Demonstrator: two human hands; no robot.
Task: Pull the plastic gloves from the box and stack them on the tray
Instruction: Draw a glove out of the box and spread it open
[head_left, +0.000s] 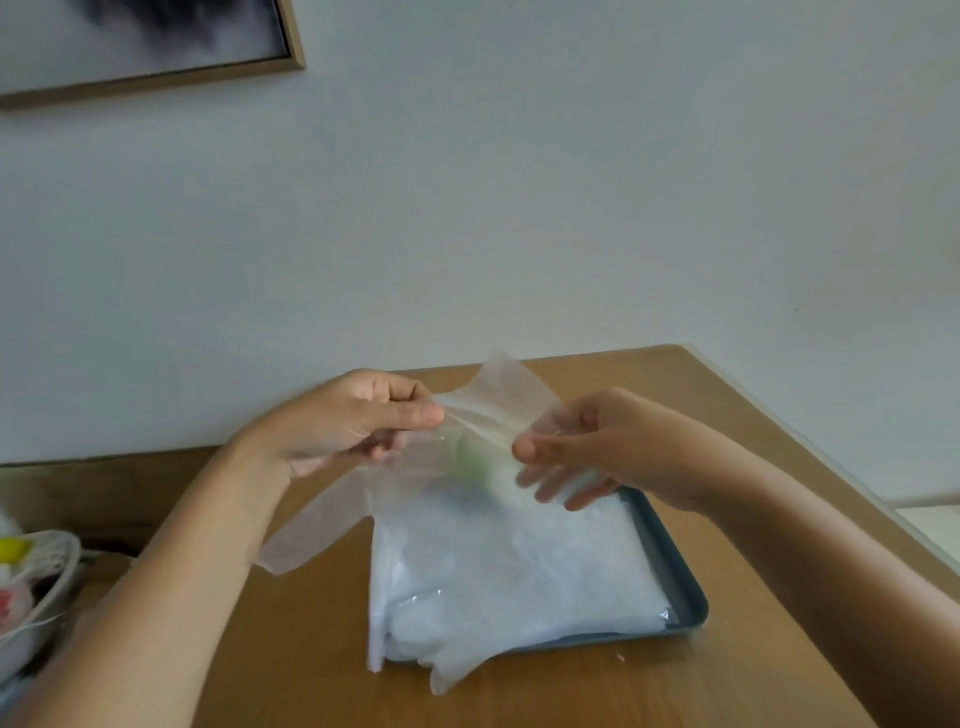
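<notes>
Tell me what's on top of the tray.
A pile of clear plastic gloves covers the tray, spilling over its near-left edge. Only its right rim and near edge show; its floor and anything beneath are hidden.

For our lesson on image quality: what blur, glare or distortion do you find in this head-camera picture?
Head view: soft throughout, no crisp edges; the glove held by the left hand and right hand looks smeared; small glare patches on the stack in the tray; light flat, shadows faint; the picture frame slants, likely wide-lens tilt.

thin translucent plastic gloves (509, 571), smooth matt grey tray (675, 577), matt wood-grain table (291, 649)
</notes>
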